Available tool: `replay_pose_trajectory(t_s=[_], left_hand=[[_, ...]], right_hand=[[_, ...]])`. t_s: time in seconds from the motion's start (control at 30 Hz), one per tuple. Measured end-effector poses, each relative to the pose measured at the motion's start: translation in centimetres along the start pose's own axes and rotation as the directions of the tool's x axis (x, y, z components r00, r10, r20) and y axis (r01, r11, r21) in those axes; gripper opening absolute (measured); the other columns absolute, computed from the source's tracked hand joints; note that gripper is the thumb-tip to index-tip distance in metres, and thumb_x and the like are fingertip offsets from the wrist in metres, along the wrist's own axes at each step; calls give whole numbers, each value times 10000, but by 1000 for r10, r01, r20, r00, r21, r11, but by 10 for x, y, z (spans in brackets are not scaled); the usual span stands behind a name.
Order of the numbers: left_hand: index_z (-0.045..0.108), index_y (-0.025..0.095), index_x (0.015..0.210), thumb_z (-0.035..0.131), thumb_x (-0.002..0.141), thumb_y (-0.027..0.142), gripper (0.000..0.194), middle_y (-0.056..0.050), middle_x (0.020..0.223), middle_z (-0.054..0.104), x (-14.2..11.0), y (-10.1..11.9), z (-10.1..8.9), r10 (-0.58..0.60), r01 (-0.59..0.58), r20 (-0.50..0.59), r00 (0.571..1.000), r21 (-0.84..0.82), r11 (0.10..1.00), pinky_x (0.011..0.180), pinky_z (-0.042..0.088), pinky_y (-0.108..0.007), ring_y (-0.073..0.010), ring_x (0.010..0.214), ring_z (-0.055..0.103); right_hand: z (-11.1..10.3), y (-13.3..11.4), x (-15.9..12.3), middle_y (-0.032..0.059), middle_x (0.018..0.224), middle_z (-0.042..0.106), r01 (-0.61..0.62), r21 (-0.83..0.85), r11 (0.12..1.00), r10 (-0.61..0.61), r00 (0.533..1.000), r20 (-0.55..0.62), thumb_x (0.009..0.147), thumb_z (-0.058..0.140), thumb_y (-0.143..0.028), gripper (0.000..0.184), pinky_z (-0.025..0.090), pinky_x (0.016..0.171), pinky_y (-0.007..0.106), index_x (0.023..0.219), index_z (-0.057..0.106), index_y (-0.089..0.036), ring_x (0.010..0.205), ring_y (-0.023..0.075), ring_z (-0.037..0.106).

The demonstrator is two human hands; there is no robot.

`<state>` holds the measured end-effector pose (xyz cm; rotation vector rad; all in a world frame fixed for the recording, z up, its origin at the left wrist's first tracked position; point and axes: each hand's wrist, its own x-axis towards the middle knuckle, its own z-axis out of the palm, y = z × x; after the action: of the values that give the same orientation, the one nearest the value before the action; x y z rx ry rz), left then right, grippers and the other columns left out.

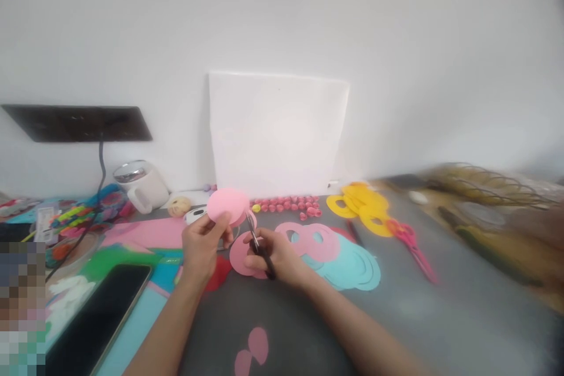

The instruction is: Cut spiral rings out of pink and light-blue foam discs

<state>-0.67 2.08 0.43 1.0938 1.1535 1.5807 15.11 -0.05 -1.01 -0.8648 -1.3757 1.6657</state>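
Observation:
My left hand (207,241) pinches a round pink paper disc (228,204) and holds it up above the grey table. In my right hand (275,252) is a pair of scissors (261,251) with black handles; its blades point up at the disc's right edge, where a narrow pink strip curls. Under and behind the scissors lie more pink paper rings (241,255), partly hidden by my right hand. To the right, pink rings overlap a stack of light blue paper rings (348,267). Two small pink paper pieces (258,345) rest nearer to me.
Yellow paper rings (363,205) and pink-handled scissors (412,247) lie at the right. Rows of small pink rolls (286,204) sit before a white board (279,129). A phone (103,317), coloured paper sheets (145,233) and a white mug (143,187) occupy the left.

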Motion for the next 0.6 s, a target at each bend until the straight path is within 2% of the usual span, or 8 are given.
replay_pose_trajectory(t_s=[0.13,0.3,0.43,0.6], left_hand=[[601,143,572,706,711,294,230,21,492,558,-3,2,2,-6,5,61,998,10,1000,415,407,-225,-92,415,490],[598,143,589,695,722,308,234,22,474,547,-6,2,2,-31,19,155,987,78,997,394,392,-216,-94,412,485],[577,144,579,674,743,310,253,21,470,539,-7,1,3,-43,12,211,976,145,989,396,387,-211,-89,414,477],[571,148,567,664,747,296,251,21,462,537,-8,2,3,-57,17,273,960,146,989,394,394,-212,-95,424,482]], right_hand=[[0,-2,1,-55,608,517,-16,7,1000,16,1000,-13,554,826,-398,527,334,462,212,918,524,-166,502,80,424],[0,-7,0,-55,645,526,-10,1,1000,10,996,-88,548,830,-397,574,326,495,212,948,474,-189,547,88,421],[-1,-10,0,-44,683,525,25,-5,1000,-25,990,-141,543,826,-419,544,340,532,220,893,473,-197,590,98,425],[-1,-10,2,-42,667,505,51,-10,999,-52,986,-158,552,813,-454,523,337,544,229,862,483,-192,588,103,420]])
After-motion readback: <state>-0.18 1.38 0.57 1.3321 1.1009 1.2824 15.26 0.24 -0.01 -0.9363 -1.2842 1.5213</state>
